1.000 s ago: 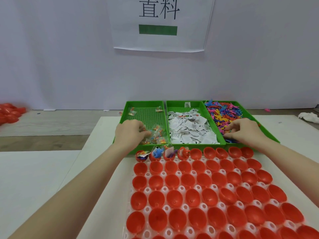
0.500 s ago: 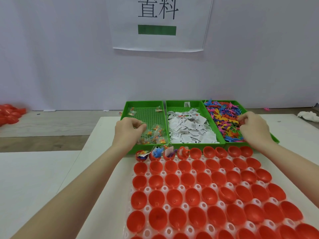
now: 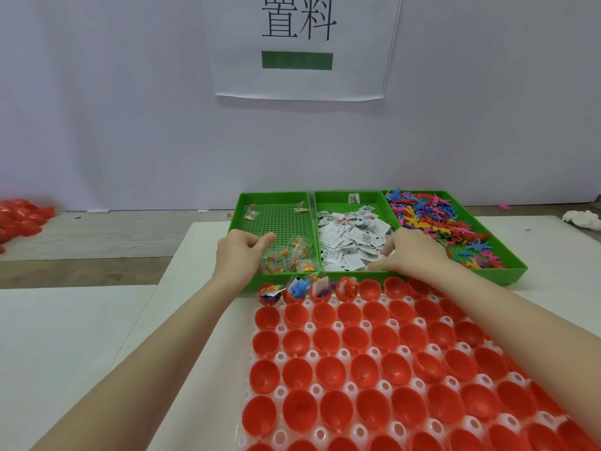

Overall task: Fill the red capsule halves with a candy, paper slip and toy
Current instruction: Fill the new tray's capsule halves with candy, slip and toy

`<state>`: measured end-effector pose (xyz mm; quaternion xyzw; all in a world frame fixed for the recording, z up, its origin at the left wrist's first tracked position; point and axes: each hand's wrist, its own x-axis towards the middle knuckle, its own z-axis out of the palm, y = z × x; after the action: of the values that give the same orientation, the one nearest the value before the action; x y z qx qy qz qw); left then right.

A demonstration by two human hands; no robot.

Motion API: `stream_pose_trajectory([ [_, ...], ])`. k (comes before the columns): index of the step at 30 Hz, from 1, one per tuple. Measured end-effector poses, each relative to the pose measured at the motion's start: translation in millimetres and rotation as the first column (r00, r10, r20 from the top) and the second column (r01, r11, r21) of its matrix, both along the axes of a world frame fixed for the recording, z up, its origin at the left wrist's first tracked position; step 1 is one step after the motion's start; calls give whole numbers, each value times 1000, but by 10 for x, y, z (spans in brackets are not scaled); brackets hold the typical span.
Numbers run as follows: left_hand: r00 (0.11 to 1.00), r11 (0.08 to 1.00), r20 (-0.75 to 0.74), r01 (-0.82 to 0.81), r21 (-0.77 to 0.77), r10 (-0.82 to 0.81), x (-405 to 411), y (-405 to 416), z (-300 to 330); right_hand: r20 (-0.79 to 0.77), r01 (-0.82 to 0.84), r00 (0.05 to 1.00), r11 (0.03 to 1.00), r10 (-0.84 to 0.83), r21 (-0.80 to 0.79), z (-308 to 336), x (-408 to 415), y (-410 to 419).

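Observation:
Rows of open red capsule halves [image 3: 367, 369] sit in a white holder. The first three in the far row hold items, and the fourth [image 3: 347, 288] holds a red toy. Behind them stand three green trays: candy packets [image 3: 289, 258] on the left, paper slips [image 3: 351, 239] in the middle, and colourful toys [image 3: 432, 219] on the right. My left hand [image 3: 242, 252] is over the candy tray, its curled fingers pinching a clear candy packet. My right hand [image 3: 413, 255] reaches over the near right corner of the slip tray, its fingertips pinching a paper slip.
The trays' green rims [image 3: 507, 271] stand just behind the far capsule row. Loose red capsule halves [image 3: 22, 219] lie far left on the wooden surface, and a white cloth [image 3: 582, 219] lies far right. A paper sign hangs on the wall behind.
My right hand left the toy tray and moved left to the paper slips. My left hand stayed in the candy tray, shifting slightly over the packets.

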<state>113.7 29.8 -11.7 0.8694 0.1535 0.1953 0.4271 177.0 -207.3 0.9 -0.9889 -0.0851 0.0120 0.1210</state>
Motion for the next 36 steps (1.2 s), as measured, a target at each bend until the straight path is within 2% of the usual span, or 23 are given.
stream_pose_trajectory([
  [5,998,998,56,-40,-44,42,-61,-19,57,175,-5,985,995,-12,95,33,-42,-22],
  [8,993,992,118,-3,-122,18,-145,-120,107,204,-21,979,970,-30,243,66,-36,-73],
  [10,990,977,139,47,-208,-18,-206,-221,165,185,-64,983,903,-17,424,100,-56,-98],
  [12,989,939,122,119,-322,-83,-241,-331,222,137,-60,990,782,-33,620,178,-128,-83],
  [15,969,833,83,241,-498,-231,-311,-511,333,16,-48,998,569,61,821,375,-349,-2],
  [18,933,610,148,328,-722,-327,-447,-698,441,-9,-106,973,482,230,870,535,-637,66],
  [21,879,431,233,417,-800,-417,-591,-877,514,68,-198,944,388,323,900,603,-844,94],
  [24,856,299,254,413,-860,-451,-674,-969,553,164,-276,946,429,280,860,587,-916,71],
  [26,843,257,261,414,-873,-470,-708,-981,566,233,-318,945,471,231,823,576,-928,53],
  [30,856,316,217,393,-864,-469,-749,-972,593,381,-400,910,579,162,710,547,-966,47],
  [33,881,394,155,349,-850,-447,-760,-952,614,402,-391,907,601,124,697,585,-1044,37],
  [36,901,447,147,338,-828,-409,-776,-940,614,379,-414,905,601,192,684,627,-1142,1],
])
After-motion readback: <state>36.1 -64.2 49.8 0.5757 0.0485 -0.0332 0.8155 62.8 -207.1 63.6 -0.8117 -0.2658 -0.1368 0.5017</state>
